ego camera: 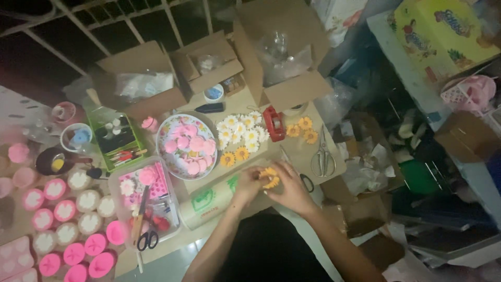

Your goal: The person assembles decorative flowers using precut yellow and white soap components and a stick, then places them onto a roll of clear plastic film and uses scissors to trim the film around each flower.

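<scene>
Yellow flower: a small yellow flower (270, 177) with a dark centre is pinched between both hands, just in front of the row of white and yellow daisies (241, 137); it is kept up off the table, probably so the fingers can reach its back.
Left hand: the left hand (247, 184) closes on the left edge of the flower, fingertips pressed together on it.
Right hand: the right hand (288, 184) covers the right side, fingers curled over the petals; how tightly it pinches I cannot tell.
Roll: a cardboard-coloured roll with green print (211, 197) lies left of the flower, under the left wrist.
Scissors: the metal scissors (323, 156) lie right of the flower, within easy reach.
Plate: a flowered plate (171, 124) with pink round pieces stands behind and left of the flower.
Red tool: a red tool (274, 123) stands behind the flower, its kind unclear.
Hidden: the back of the flower is covered by fingers, and the picture is dim and soft, so the open boxes (292, 47) further behind do not show their contents clearly.
</scene>
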